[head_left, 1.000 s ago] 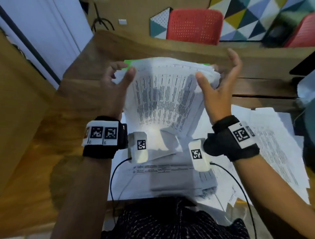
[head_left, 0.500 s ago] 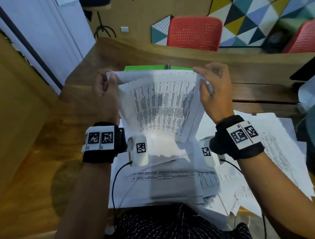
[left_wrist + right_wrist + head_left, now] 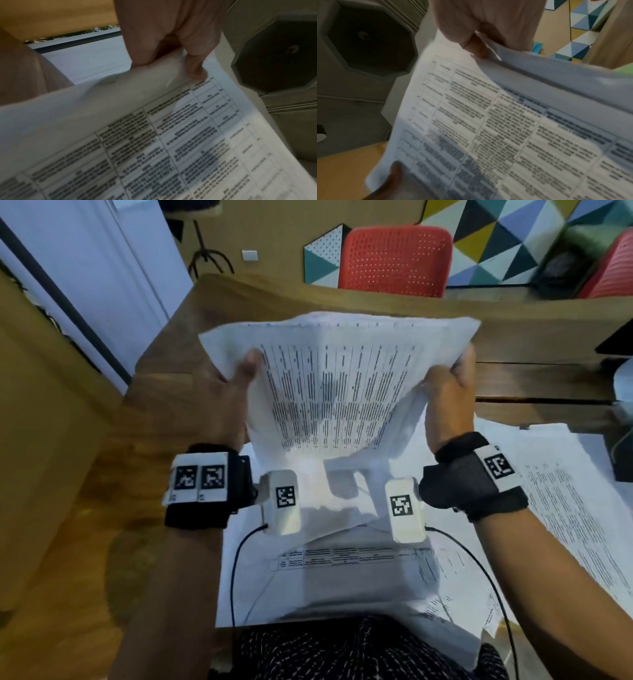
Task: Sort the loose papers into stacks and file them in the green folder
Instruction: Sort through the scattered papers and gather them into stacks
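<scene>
Both hands hold up a bundle of printed sheets (image 3: 335, 392) above the wooden table, tilted toward me. My left hand (image 3: 236, 385) grips its left edge with the thumb on the printed face; the left wrist view shows the fingers (image 3: 195, 65) curled over the paper (image 3: 154, 135). My right hand (image 3: 448, 392) grips the right edge, its thumb (image 3: 477, 46) pinching the sheets (image 3: 505, 128). A sliver of the green folder (image 3: 623, 71) shows behind the bundle in the right wrist view; in the head view the bundle hides it.
More loose printed papers (image 3: 565, 508) lie spread on the table at the right and a pile (image 3: 325, 577) lies near my lap. A red chair (image 3: 394, 258) stands beyond the table's far edge. A dark object (image 3: 616, 337) sits at the far right.
My hands closed on the sides of the bundle and lifted it higher. It now covers the green folder that showed behind it.
</scene>
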The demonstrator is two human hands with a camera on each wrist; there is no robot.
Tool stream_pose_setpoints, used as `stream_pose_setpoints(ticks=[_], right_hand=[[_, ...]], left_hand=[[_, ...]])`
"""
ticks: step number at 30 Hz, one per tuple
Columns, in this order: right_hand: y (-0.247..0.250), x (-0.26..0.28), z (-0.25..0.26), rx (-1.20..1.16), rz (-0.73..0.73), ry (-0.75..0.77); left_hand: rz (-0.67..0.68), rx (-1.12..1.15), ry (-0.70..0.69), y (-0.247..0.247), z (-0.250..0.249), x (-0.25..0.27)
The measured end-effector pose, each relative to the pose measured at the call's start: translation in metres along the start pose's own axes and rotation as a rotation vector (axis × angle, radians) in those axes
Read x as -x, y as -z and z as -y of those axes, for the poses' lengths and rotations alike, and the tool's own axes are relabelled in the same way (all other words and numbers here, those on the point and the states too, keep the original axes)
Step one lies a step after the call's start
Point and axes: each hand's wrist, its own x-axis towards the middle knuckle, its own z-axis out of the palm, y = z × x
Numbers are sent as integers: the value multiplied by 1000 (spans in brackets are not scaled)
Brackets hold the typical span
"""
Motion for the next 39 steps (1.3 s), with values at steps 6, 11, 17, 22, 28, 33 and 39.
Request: stream_pose_setpoints(ticks=[6, 11, 17, 22, 28, 33, 39], right_hand=[[1, 15, -23, 72, 199, -170], [-12, 25, -25, 201, 245, -33], [2, 20, 3, 7, 149, 56], [-1, 36, -26, 230, 182, -119], [-13, 19, 4, -22, 106, 58], [-9, 26, -16, -7, 153, -21], [-6, 43, -77, 387, 114, -140]], left_hand=[[206, -28, 106, 18, 18, 3], [94, -55, 197, -3, 18, 8], [200, 17, 19, 15, -5, 2], [157, -12, 242, 15, 36, 21], [79, 44, 32, -1, -18, 16], [116, -21, 45, 16, -10, 16], [229, -96, 274, 20, 67, 40]])
